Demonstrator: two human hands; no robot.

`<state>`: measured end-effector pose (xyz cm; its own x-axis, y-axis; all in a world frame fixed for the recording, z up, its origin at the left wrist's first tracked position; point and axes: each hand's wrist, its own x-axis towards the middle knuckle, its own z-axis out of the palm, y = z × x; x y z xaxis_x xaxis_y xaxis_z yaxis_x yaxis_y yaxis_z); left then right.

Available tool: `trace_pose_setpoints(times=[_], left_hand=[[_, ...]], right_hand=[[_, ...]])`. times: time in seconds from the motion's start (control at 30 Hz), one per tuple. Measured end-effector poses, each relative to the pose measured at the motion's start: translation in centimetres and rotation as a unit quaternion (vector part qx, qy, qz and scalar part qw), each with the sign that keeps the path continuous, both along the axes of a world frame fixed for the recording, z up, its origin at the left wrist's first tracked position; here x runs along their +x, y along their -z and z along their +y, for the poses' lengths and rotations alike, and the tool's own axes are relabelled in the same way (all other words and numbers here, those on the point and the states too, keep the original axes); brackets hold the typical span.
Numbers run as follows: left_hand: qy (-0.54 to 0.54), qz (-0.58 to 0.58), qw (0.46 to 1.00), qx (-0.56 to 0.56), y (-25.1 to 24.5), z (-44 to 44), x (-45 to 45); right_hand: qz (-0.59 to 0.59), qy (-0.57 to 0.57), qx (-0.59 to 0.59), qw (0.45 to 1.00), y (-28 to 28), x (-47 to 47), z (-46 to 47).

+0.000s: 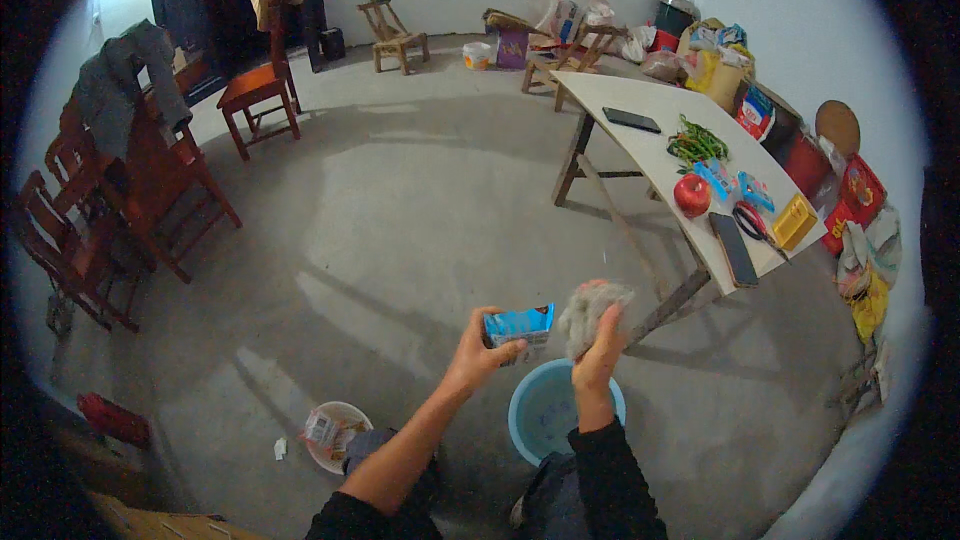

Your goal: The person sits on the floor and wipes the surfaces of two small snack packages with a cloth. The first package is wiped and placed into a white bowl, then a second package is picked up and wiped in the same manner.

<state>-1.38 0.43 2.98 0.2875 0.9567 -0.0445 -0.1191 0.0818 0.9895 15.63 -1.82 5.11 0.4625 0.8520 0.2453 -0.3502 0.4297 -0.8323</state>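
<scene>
My left hand (480,356) is closed around a blue snack packet (519,325), its fingers behind and thumb in front. To its right, my right hand (600,349) grips a greyish, crumpled cloth (589,315); the two items are apart. Beneath the right hand, a light blue plastic basin (523,435) stands on the floor. On the white table (622,94) lie two smartphones, green vegetables (697,142), a red apple (691,195), blue packets (755,190), scissors (748,221) with dark and red handles, and a gold-coloured box (794,222).
A waste basket (365,414) with wrappers stands near my left knee, a white scrap (280,449) beside it. Wooden chairs (259,90) stand at left. Bags (705,67) and bundles line the right wall. A small wooden chair (394,37) stands at the back.
</scene>
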Motion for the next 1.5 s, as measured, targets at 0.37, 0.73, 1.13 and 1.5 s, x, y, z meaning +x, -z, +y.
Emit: trace_pose_setpoints(times=[0.37, 0.73, 1.13, 1.5], left_hand=[[0.012, 0.106, 0.984, 0.146, 0.5, -1.2, 1.0], [-0.036, 0.006, 0.999, 0.041, -1.5, -1.1, 0.0], [-0.055, 0.097, 0.974, 0.195, 1.0, -1.0, 0.2], [-0.017, 0.092, 0.989, 0.118, -1.1, -1.7, 0.1]], right_hand=[[-0.492, 0.187, -0.028, 0.85, 2.7, -2.3, 0.9], [0.077, -0.012, -0.181, 0.98, 6.6, 1.7, 2.9], [-0.516, 0.122, 0.077, 0.844, 0.2, -5.7, -0.6], [0.049, -0.002, -0.171, 0.984, 5.9, -1.0, 2.5]])
